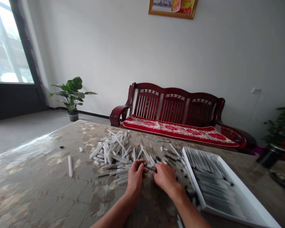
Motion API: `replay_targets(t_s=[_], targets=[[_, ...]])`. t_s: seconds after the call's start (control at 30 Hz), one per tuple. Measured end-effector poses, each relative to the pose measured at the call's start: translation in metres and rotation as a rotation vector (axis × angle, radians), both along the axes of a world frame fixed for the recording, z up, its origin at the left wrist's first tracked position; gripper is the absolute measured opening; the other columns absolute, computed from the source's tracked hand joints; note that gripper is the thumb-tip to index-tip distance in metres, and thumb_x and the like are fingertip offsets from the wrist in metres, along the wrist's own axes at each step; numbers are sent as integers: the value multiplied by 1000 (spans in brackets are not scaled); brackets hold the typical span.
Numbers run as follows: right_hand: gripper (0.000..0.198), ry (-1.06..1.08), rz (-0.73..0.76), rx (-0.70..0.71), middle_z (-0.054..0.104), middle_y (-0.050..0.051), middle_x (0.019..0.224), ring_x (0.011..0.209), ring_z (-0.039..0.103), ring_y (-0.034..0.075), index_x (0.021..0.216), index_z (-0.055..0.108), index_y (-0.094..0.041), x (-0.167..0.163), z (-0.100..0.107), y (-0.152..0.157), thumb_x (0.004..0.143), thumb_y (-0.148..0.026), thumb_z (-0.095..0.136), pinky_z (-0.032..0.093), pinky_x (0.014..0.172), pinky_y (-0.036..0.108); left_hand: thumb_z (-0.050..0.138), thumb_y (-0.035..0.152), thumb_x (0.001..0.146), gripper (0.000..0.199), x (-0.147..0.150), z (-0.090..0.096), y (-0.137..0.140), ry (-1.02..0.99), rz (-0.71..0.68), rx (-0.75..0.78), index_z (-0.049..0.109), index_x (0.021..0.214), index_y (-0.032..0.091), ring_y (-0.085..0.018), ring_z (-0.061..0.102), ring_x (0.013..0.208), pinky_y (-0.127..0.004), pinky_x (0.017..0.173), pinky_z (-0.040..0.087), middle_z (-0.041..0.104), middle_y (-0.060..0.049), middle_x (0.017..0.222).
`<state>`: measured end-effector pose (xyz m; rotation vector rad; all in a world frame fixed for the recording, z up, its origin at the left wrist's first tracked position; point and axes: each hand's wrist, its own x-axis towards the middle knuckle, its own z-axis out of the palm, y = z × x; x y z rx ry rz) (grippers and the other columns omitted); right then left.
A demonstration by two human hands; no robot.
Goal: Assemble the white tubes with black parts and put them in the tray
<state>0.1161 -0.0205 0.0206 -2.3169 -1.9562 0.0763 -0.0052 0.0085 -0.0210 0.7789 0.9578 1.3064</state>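
A thin dark rod [151, 169] spans the small gap between my two hands over the table. The fingers of my left hand [136, 175] are curled, with the thumb and index finger closed at its left end. My right hand [165, 176] pinches the other end, knuckles up; its fingertips are partly hidden. Just beyond the left hand lies a loose pile of white translucent tubes [112, 147]. Slim black pieces [171, 158] and small black caps lie scattered past the right hand. To the right stands a white tray [245, 198] holding rows of clear tubes with dark parts [216, 185].
The patterned tabletop [45, 190] carries a single white tube [70, 166] and a small white piece [80, 149] at left. A black cylindrical container [272, 155] stands at far right. Behind the table are a wooden bench [174, 109] and a potted plant [72, 95].
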Motion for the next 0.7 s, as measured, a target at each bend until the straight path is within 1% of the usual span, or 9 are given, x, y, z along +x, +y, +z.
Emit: replay_targets(t_s=[0.07,0.13,0.2,0.27,0.33,0.43,0.53,0.63,0.7], targets=[[20,57,-35,6,75,11,97,93,69,23,89,73,-20,4,1,0,81,-27,57,44,73,26,67,33,64,26,1,-3,1,47,-28,28,63,85,18,-12,61,57,-21,48,43,69,-2,77],[19,193,-72,16,75,7,87,85,68,21,82,73,-21,8,1,0,81,-33,57,42,68,25,66,30,65,23,2,-6,1,118,-57,98,65,84,18,-14,63,61,-22,51,45,70,-3,79],[20,422,-68,39,72,3,76,78,66,19,77,71,-20,12,0,-1,79,-35,57,40,64,24,64,23,65,19,3,-7,-1,203,-97,223,69,83,18,-17,65,68,-25,58,49,71,-5,81],[21,692,-39,68,67,0,68,71,63,16,73,69,-18,14,-3,-1,78,-34,56,39,61,23,60,15,65,24,3,-8,-4,282,-133,373,72,85,20,-19,67,78,-28,68,52,73,-6,85],[21,922,-30,81,62,-2,61,63,58,14,72,67,-17,14,-5,-2,77,-33,55,39,59,22,58,11,65,30,3,-6,-8,343,-138,480,74,88,22,-20,67,83,-29,73,53,72,-5,88],[21,1073,-19,53,60,-3,59,56,54,12,74,66,-16,14,-9,-3,79,-33,55,37,55,22,58,11,67,28,0,-4,-9,430,-124,526,75,86,23,-20,67,79,-29,71,53,72,-5,86],[24,927,-24,57,66,0,68,62,59,14,79,67,-16,18,-11,-5,86,-31,50,39,57,22,57,10,69,25,-1,-4,-7,512,-94,505,75,80,23,-21,67,76,-30,72,52,71,-5,82],[18,527,-101,173,72,3,86,81,66,17,88,69,-19,24,-13,-8,87,-22,51,42,67,24,53,10,70,28,-2,-5,-6,601,-93,492,75,80,24,-21,67,77,-31,74,50,71,-5,81],[17,297,-114,209,71,3,96,91,66,18,91,69,-22,28,-15,-10,86,-18,54,42,72,24,53,11,72,27,-2,-6,-6,652,-104,491,75,79,24,-22,67,76,-32,73,49,70,-5,80]])
